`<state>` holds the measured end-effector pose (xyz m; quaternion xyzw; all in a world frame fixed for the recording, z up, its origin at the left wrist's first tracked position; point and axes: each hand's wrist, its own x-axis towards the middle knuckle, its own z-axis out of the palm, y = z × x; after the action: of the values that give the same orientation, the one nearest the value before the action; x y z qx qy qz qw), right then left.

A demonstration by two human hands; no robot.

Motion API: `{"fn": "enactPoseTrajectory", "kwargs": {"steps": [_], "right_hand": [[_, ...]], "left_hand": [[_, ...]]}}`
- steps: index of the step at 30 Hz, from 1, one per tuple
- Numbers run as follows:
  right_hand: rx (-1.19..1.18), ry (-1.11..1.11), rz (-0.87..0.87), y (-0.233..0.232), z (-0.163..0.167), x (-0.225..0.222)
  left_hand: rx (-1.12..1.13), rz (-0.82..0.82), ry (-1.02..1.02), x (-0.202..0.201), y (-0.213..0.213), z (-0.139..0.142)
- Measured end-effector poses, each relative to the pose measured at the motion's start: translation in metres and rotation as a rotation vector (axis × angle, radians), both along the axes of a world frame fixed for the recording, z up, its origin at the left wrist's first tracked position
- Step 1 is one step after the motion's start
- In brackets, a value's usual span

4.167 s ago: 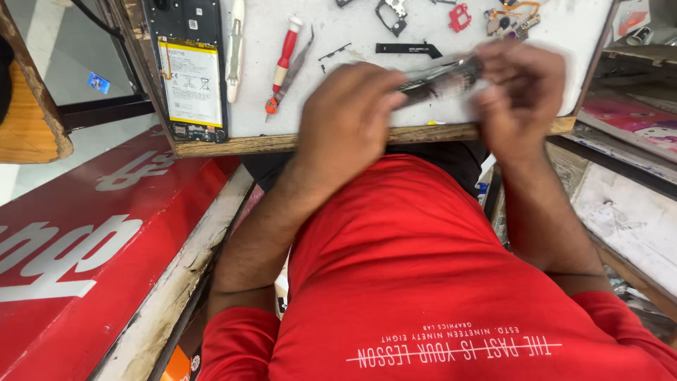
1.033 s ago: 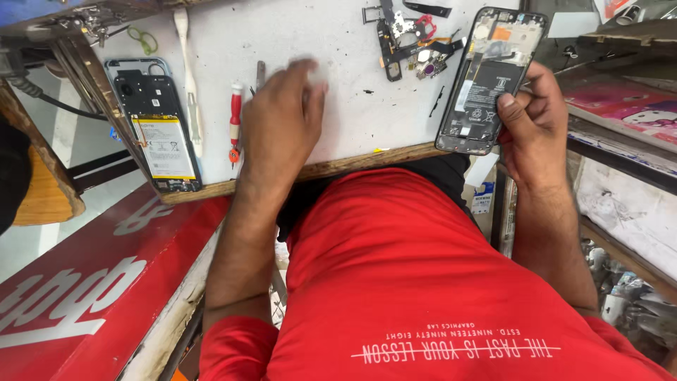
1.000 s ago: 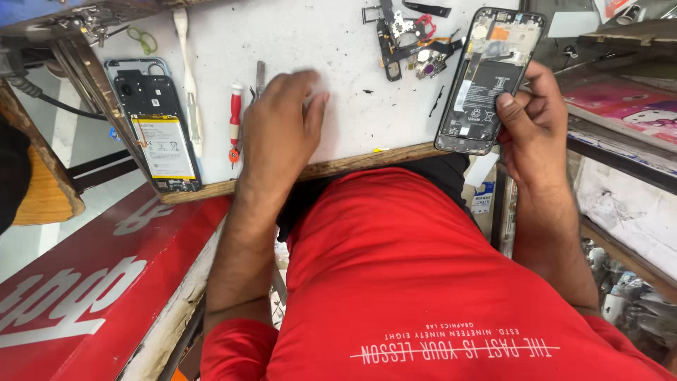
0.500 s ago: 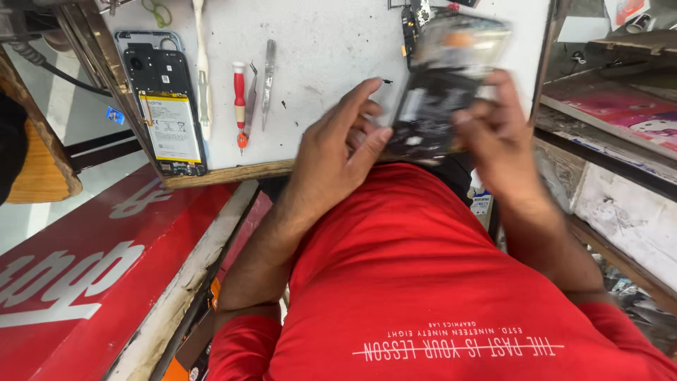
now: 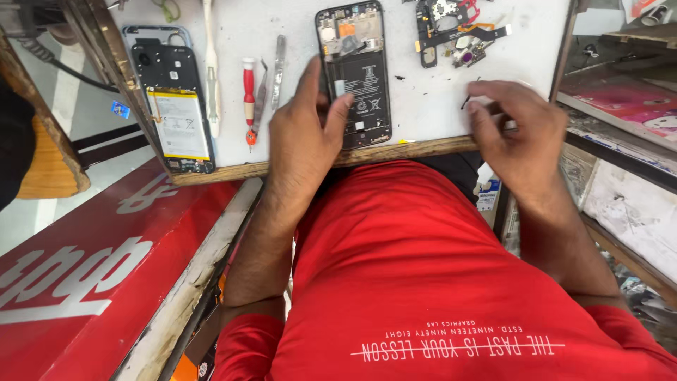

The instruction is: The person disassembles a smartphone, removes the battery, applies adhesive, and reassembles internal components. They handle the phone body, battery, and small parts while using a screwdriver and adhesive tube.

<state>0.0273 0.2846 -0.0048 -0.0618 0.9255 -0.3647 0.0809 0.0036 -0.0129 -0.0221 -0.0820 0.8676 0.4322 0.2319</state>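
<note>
Opened black smartphone w/o back cover (image 5: 355,74): flat on white worktop (image 5: 437,106), centre, near wooden front edge. Black battery, orange flex, boards exposed. Left hand (image 5: 305,134): fingers resting on phone's left side, steadying it. Right hand (image 5: 518,130): loosely curled on worktop, well apart; whether it pinches anything can't tell. Red-handled screwdriver (image 5: 248,99) beside, left.

A single head-worn camera looks steeply down over the person's red shirt (image 5: 437,282) onto the white surface (image 5: 423,106), close in. It faces the surface's near wooden edge; the far edge is cut off at the top.
</note>
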Motion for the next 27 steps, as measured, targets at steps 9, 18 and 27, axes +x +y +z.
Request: {"fn": "enactPoseTrajectory", "kwargs": {"steps": [9,18,27], "right_hand": [[0.232,0.141,0.025,0.006,0.004,0.001],[0.095,0.304,-0.110,0.014,-0.032,-0.004],[-0.093,0.310,-0.186,0.022,-0.036,0.003]], "left_hand": [[-0.182,-0.259,0.668,-0.025,0.034,0.004],[-0.152,-0.398,0.760,-0.056,0.088,-0.029],[-0.198,-0.321,0.871,-0.061,0.084,-0.032]]}}
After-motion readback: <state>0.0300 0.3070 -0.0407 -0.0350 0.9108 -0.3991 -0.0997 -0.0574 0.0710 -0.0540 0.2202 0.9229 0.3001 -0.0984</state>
